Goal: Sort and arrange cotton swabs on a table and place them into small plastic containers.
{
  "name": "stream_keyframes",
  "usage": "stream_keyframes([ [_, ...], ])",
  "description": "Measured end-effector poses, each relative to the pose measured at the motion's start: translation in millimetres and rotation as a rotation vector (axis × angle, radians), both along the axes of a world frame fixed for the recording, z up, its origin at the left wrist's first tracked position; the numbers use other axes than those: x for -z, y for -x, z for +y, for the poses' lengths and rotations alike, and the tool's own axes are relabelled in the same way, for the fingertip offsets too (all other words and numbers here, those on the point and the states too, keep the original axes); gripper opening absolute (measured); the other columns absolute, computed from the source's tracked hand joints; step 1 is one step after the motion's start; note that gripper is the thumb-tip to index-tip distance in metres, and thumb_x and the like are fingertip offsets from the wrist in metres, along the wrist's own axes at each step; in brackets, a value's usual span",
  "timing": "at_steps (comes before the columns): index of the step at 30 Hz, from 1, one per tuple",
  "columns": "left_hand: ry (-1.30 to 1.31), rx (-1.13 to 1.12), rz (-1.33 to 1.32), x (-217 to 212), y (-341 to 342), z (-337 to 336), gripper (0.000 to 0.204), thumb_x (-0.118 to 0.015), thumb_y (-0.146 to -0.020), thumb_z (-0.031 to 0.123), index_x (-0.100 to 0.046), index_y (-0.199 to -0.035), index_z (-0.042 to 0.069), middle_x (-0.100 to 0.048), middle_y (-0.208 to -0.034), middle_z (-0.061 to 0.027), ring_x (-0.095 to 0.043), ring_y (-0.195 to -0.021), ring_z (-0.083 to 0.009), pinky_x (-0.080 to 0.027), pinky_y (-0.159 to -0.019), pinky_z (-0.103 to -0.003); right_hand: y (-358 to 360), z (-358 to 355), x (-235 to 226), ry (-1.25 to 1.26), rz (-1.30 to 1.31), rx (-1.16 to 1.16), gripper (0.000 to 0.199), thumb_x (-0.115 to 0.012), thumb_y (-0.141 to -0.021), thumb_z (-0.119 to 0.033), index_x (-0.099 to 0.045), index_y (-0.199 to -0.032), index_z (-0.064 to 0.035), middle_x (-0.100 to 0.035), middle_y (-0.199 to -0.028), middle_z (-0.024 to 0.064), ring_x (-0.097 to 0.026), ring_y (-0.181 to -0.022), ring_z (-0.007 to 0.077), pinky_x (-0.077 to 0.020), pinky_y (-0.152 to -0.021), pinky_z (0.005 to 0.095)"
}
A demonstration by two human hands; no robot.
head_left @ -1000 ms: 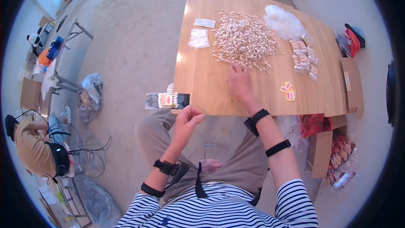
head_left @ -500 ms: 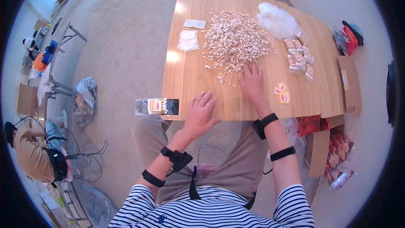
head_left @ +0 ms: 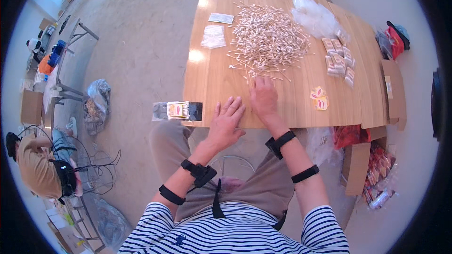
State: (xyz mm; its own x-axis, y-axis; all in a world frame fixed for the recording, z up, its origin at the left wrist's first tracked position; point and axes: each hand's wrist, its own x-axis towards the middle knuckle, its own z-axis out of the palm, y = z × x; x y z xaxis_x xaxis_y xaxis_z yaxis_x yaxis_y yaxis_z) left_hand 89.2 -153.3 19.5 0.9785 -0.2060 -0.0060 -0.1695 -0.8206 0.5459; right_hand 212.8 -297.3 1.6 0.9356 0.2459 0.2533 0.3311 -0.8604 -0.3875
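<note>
A wide heap of loose cotton swabs [head_left: 270, 37] covers the middle of the wooden table. My right hand [head_left: 264, 96] is at the heap's near edge, fingers bent and pressed together, with swabs against the fingertips. What it grips, if anything, is hidden under the fingers. My left hand [head_left: 227, 120] lies palm down at the table's front edge with fingers spread and nothing in it. To its left, a flat packet of cotton swabs [head_left: 177, 110] with a yellow and white label rests on a dark, shiny sheet [head_left: 196, 111] at the table corner.
Clear plastic bags [head_left: 313, 16] lie behind several filled swab packs [head_left: 337, 59] at the right. Yellow label cards [head_left: 319, 99] sit nearer. A folded clear bag [head_left: 213, 36] and printed card [head_left: 221, 18] are left of the heap. An open carton [head_left: 355, 167] stands below right.
My right hand has moved left and a little nearer to me along the heap's front edge, its fingers more bent. My left hand stays flat at the table edge. The view has shifted slightly.
</note>
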Motion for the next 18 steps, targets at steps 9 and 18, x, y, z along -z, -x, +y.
stream_keyframes([
  [9, 0.071, 0.024, -0.034, 5, 15, 9, 0.082, -0.082, -0.074, 0.020, -0.048, -0.147, 0.006, -0.036, -0.161, -0.0117, -0.027, -0.152, -0.0326, -0.019, -0.123, -0.055, 32, -22, 9, -0.073, 0.023, -0.125, 0.008, -0.063, -0.083, -0.007, -0.062, -0.091, -0.0051, -0.061, -0.092, 0.0169, -0.064, -0.087, 0.0376, -0.0527, -0.073, 0.0494],
  [18, 0.048, -0.038, -0.114, 11, 32, 8, 0.080, -0.079, -0.074, 0.013, -0.047, -0.147, 0.006, -0.038, -0.159, -0.0136, -0.031, -0.150, -0.0327, -0.025, -0.121, -0.055, 39, 0, -4, -0.081, 0.085, -0.363, 0.007, -0.063, -0.079, -0.004, -0.060, -0.085, -0.0045, -0.060, -0.089, 0.0173, -0.063, -0.089, 0.0386, -0.0525, -0.076, 0.0492],
])
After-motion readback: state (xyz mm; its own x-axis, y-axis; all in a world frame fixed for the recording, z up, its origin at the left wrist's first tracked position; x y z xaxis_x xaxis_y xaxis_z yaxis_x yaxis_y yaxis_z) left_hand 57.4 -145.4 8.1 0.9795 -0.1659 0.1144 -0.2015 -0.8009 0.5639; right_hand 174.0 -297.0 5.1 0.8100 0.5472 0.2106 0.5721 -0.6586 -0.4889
